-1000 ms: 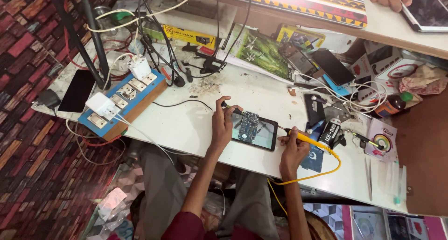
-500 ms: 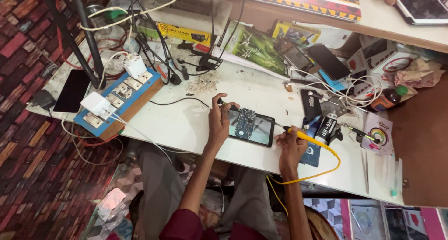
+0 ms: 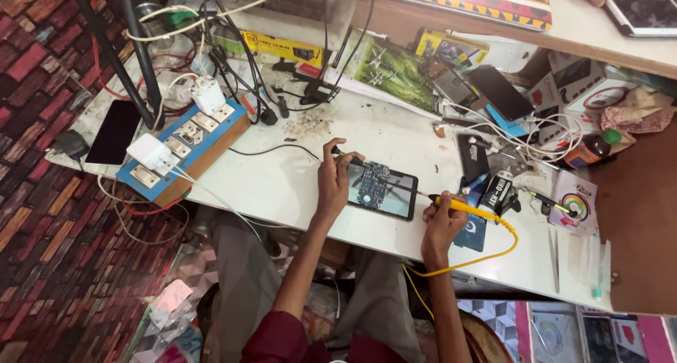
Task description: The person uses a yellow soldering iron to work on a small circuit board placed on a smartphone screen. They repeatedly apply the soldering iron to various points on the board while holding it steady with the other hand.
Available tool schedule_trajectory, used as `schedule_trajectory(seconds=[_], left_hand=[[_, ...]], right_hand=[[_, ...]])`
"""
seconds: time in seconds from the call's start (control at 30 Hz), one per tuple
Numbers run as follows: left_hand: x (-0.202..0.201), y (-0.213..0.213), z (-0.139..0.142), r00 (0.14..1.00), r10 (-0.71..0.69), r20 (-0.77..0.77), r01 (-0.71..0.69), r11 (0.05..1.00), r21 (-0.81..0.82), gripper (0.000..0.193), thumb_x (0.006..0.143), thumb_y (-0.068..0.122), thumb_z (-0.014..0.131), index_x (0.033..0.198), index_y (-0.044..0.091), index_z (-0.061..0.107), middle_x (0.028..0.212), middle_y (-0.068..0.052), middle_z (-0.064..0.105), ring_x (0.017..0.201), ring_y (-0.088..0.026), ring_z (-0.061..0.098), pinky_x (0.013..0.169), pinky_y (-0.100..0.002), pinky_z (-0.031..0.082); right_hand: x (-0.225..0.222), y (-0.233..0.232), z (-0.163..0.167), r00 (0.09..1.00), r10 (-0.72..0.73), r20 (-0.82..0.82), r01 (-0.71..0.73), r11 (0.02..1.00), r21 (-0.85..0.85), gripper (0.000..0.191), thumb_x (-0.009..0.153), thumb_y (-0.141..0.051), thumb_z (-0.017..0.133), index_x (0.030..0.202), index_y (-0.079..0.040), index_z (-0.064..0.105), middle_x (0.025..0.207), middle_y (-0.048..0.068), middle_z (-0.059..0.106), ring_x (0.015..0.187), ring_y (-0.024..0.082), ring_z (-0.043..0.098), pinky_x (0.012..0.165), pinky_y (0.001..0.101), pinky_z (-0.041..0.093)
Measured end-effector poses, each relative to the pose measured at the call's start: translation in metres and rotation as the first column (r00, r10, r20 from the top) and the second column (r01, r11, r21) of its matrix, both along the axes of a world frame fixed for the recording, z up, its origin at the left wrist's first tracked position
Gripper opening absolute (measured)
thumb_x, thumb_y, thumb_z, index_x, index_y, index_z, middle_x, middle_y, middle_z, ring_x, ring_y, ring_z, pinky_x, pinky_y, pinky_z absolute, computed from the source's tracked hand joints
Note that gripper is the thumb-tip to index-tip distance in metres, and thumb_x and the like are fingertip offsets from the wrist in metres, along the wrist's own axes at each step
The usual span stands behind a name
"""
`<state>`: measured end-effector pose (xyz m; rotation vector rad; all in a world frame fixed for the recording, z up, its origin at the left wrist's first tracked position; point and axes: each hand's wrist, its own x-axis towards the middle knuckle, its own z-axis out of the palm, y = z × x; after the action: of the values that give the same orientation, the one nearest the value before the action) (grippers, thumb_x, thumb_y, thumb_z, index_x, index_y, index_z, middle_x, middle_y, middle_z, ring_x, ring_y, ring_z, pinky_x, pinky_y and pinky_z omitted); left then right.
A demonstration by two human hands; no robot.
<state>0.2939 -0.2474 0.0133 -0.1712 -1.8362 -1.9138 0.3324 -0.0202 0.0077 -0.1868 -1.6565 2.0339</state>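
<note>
I see the right hand (image 3: 441, 222) clenched on the yellow soldering iron (image 3: 465, 208), just right of the opened phone (image 3: 379, 189) on the white bench (image 3: 282, 186). Left hand (image 3: 333, 179) pins the phone's left edge, pinching thin tweezers (image 3: 343, 155). Beyond the phone, a blue socket board (image 3: 185, 148).

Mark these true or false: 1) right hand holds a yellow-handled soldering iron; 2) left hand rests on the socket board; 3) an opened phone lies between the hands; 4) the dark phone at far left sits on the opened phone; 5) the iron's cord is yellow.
1) True. The right hand grips the yellow-handled soldering iron, its tip pointing toward the opened phone.
2) False. The left hand is at the opened phone's left edge; the blue socket board lies apart, further left.
3) True. It lies flat on the white table.
4) False. The dark phone lies alone near the table's left end.
5) True. The yellow cord loops off the table edge.
</note>
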Motion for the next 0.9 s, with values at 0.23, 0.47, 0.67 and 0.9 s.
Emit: schedule_trajectory(seconds=[0.23,0.47,0.67,0.9], left_hand=[[0.0001,0.0008,-0.0012,1.000,-0.006,-0.013,0.006,1.000,0.016,0.026,0.111,0.014,0.046,0.135,0.005,0.044,0.093,-0.004,0.077,0.054,-0.007,0.038,0.053,-0.027,0.034],[0.0009,0.0000,0.0042,1.000,-0.016,0.008,0.016,1.000,0.015,0.026,0.109,0.011,0.046,0.134,0.005,0.045,0.093,-0.005,0.077,0.053,-0.006,0.038,0.051,-0.027,0.033],[0.0032,0.0004,0.0027,1.000,-0.001,0.015,0.001,1.000,0.000,0.026,0.109,0.012,0.046,0.134,0.006,0.045,0.092,-0.005,0.077,0.053,-0.007,0.039,0.052,-0.028,0.034],[0.0019,0.0016,-0.0009,1.000,-0.001,-0.023,0.002,1.000,0.013,0.027,0.110,0.015,0.046,0.135,0.005,0.045,0.091,-0.005,0.077,0.054,-0.007,0.044,0.053,-0.028,0.036]], right_hand=[[0.0008,0.0001,-0.0001,0.999,0.032,0.030,-0.034,0.996,0.081,0.020,0.109,-0.019,0.056,0.097,-0.004,0.051,0.066,0.002,0.049,0.051,0.009,0.046,0.047,0.0251,0.039],[-0.0017,0.0014,-0.0014,0.998,0.058,0.002,-0.058,0.994,0.097,0.020,0.109,-0.018,0.057,0.097,-0.003,0.052,0.068,0.002,0.051,0.052,0.008,0.047,0.047,0.0252,0.040],[-0.0012,0.0025,-0.0032,0.997,0.076,0.008,-0.076,0.992,0.104,0.020,0.109,-0.017,0.057,0.097,-0.003,0.051,0.067,0.002,0.049,0.051,0.007,0.045,0.046,0.0254,0.039],[0.0010,0.0018,0.0003,0.994,0.109,-0.021,-0.106,0.990,0.094,0.019,0.109,-0.016,0.057,0.098,-0.003,0.051,0.071,0.000,0.049,0.053,0.006,0.044,0.049,0.0252,0.042]])
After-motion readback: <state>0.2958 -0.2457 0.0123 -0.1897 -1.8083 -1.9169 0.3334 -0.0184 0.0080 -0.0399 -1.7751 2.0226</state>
